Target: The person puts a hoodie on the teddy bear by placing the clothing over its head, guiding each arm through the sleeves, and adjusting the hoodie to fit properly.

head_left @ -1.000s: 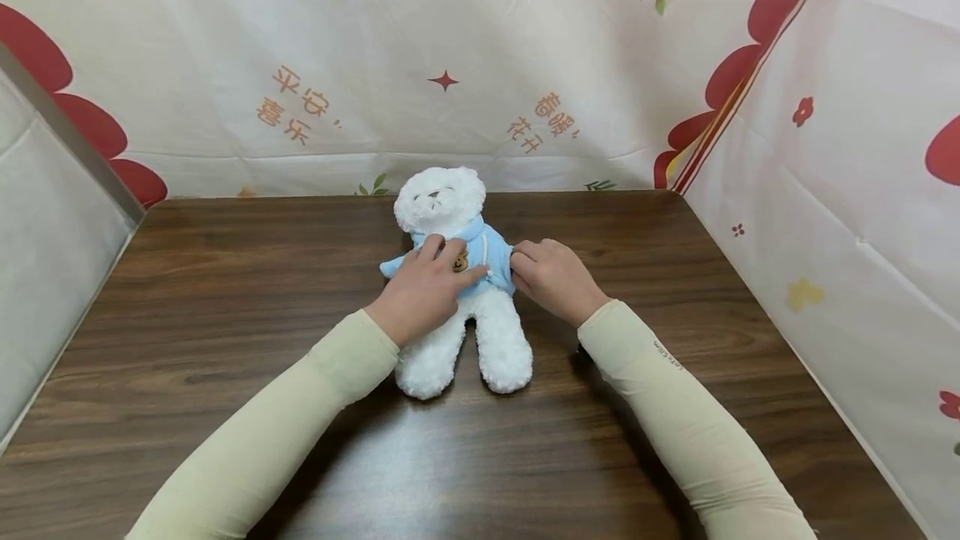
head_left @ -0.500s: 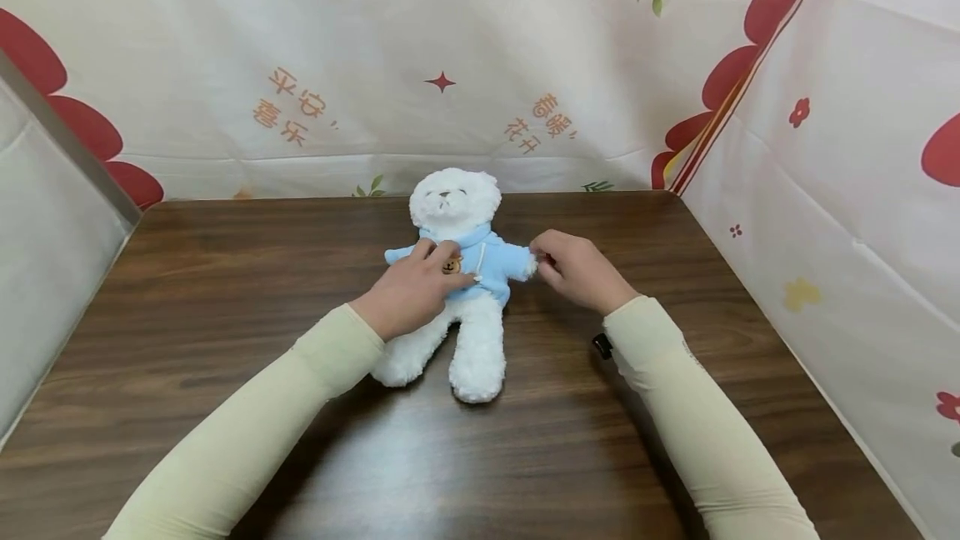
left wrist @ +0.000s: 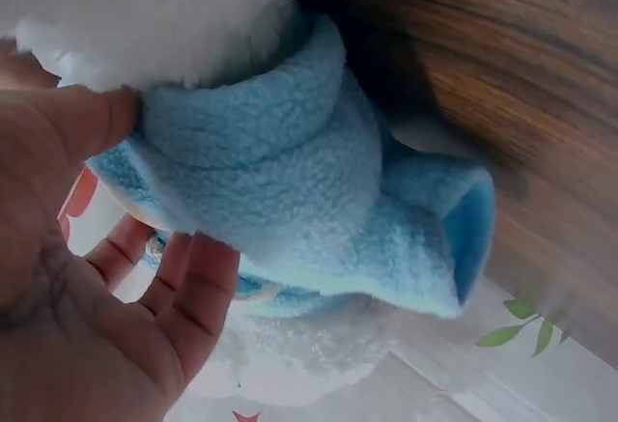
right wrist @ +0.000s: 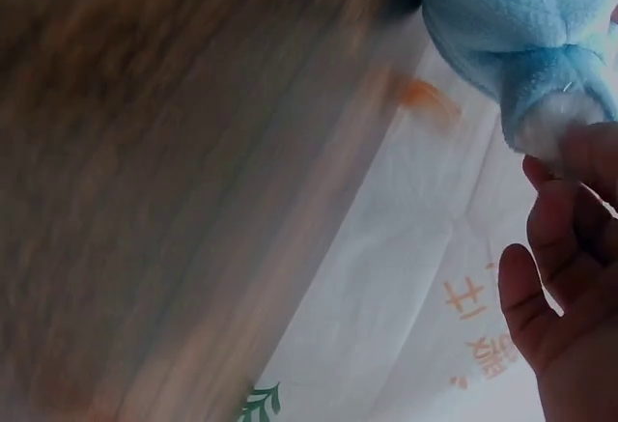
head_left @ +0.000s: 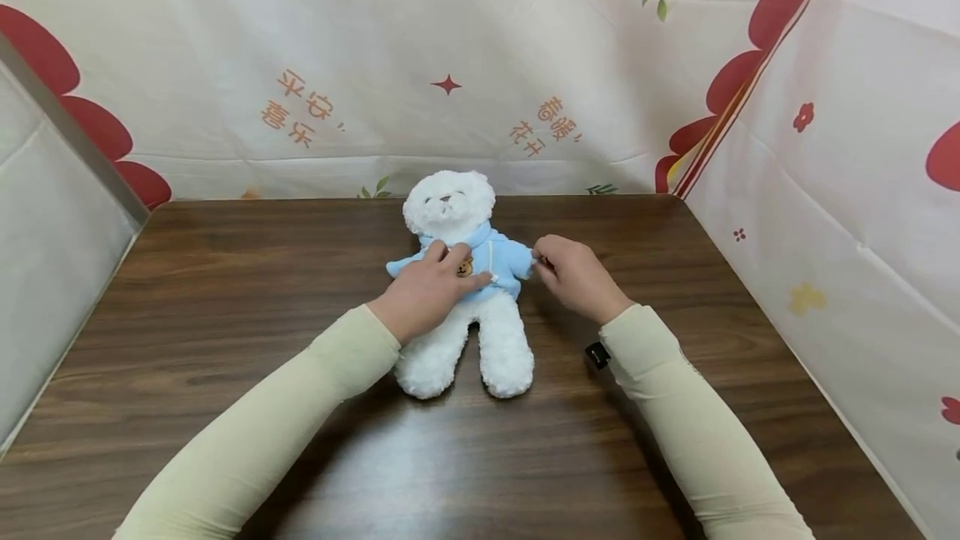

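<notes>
I have the plush bear lying on the table, its head toward the cloth hanging behind; the left hand lies on its hoodie; the right hand is at the sleeve to my feed's right.

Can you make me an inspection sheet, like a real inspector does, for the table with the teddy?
Surface: brown wood-grain table, with a shiny patch near the front.
Job's things: white teddy, lying face up, wearing a blue top.
Clutter: small black object by the right cuff; can't tell what it is.
Left hand: rests on the blue top's front.
Right hand: pinches the white fur at a sleeve's end.
Cables: nothing seen.
Surroundings: printed cloth behind and on the right.
</notes>
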Action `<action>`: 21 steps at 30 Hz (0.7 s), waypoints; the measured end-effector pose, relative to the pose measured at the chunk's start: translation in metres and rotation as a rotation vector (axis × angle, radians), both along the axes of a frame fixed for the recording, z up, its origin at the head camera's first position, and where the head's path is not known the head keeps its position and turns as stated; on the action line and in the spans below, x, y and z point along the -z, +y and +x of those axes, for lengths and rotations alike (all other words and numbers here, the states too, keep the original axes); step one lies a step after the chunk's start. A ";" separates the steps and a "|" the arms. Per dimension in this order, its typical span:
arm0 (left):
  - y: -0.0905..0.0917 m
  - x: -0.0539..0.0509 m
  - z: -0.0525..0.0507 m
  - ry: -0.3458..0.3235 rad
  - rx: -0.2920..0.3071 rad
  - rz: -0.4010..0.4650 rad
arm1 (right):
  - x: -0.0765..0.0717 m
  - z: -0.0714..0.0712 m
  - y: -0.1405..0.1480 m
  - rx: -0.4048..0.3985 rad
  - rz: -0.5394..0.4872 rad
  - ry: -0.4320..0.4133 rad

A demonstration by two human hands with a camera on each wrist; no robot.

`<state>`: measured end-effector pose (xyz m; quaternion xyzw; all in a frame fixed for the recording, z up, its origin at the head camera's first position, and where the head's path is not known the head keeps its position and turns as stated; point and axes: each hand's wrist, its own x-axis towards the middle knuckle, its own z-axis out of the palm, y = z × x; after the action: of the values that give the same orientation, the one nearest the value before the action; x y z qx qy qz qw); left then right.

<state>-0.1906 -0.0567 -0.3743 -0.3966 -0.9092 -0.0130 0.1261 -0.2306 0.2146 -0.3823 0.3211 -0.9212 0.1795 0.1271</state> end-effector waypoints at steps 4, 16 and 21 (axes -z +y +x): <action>0.004 0.003 0.001 -0.025 -0.013 -0.006 | -0.001 -0.008 0.005 0.042 0.013 0.095; 0.012 0.004 0.004 0.004 -0.037 -0.082 | 0.002 -0.013 0.008 0.103 0.038 0.011; 0.008 0.001 -0.001 -0.013 -0.010 -0.087 | -0.003 -0.001 0.008 0.069 0.030 -0.145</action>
<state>-0.1920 -0.0490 -0.3751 -0.3969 -0.9117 0.0247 0.1031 -0.2314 0.2231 -0.3796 0.2771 -0.9411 0.1840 0.0613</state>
